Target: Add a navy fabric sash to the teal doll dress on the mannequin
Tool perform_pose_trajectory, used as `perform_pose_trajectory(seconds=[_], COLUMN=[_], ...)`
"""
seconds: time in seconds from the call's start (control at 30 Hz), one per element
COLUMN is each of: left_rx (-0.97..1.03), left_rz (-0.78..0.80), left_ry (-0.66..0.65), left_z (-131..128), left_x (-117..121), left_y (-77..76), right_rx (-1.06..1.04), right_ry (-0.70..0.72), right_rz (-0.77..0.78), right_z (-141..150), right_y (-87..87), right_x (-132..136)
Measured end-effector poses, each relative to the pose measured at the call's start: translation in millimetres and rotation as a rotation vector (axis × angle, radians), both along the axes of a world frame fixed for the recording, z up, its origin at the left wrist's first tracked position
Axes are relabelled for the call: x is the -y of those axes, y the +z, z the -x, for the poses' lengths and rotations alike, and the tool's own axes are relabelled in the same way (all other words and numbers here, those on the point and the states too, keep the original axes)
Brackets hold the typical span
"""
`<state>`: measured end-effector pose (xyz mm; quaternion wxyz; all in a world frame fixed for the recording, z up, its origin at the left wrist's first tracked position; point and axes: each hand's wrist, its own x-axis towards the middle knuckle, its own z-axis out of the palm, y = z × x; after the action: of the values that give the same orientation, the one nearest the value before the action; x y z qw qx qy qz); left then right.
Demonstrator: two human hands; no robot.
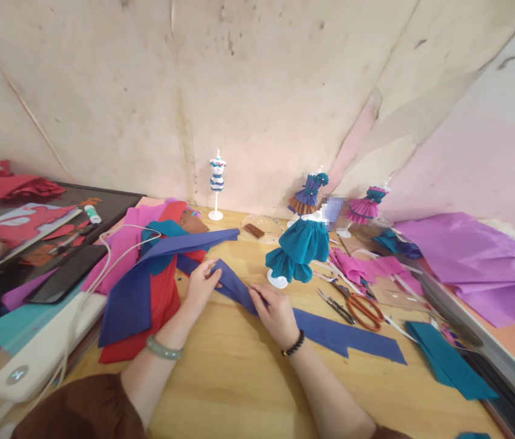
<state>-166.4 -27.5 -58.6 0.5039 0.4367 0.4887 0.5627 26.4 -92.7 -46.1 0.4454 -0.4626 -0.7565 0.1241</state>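
Note:
A long blue strip of fabric (330, 332) lies across the wooden table (239, 378). My left hand (201, 285) pinches the strip near its upper end, fingers closed on a fold. My right hand (275, 314) presses and grips the same strip a little farther along, fingers curled on it. A wider blue piece (133, 292) lies over red fabric (161, 311) just left of my left hand. A small mannequin in a teal dress (298, 247) stands right behind my hands.
Orange-handled scissors (360, 306) and small snips (333, 305) lie right of my hands. Teal fabric (449, 363), magenta scraps (367, 267) and purple sheets (481, 256) fill the right side. More dressed mannequins (217, 177) stand by the wall. A white device (38, 356), cable and dark tablet (63, 274) lie left.

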Motion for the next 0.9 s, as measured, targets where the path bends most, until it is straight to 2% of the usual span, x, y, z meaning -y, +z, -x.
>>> perform_pose_trajectory(seconds=[0.17, 0.3, 0.37, 0.5, 0.6, 0.67, 0.73, 0.83, 0.9], left_rx=[-0.016, -0.006, -0.001, -0.001, -0.006, -0.004, 0.001, 0.008, 0.011], left_rz=[0.000, 0.011, 0.026, 0.060, 0.064, 0.073, 0.081, 0.082, 0.082], left_ry=[0.010, 0.012, 0.013, 0.012, 0.018, 0.019, 0.018, 0.030, 0.041], left_z=[-2, -2, -3, -3, -3, -3, -3, -3, -3], left_x=[1, 0, 0, -1, -1, 0, 0, -1, -2], left_y=[-0.1, 0.2, 0.8, 2.0, 2.8, 3.4, 3.7, 3.1, 2.1], right_rx=[-0.144, -0.211, -0.307, -0.547, -0.534, -0.500, -0.456, -0.361, -0.309], right_ry=[-0.138, -0.257, -0.275, -0.236, -0.175, -0.120, -0.041, 0.116, 0.088], right_rz=[-0.129, -0.140, -0.067, 0.186, 0.304, 0.348, 0.406, 0.485, 0.339], right_z=[-14, -24, -26, -28, -25, -20, -14, -9, -14], right_y=[10.2, 15.3, 13.0, -1.7, -9.8, -6.7, 6.0, 43.7, 78.0], right_x=[0, -2, -6, -19, -25, -22, -10, 15, 29])
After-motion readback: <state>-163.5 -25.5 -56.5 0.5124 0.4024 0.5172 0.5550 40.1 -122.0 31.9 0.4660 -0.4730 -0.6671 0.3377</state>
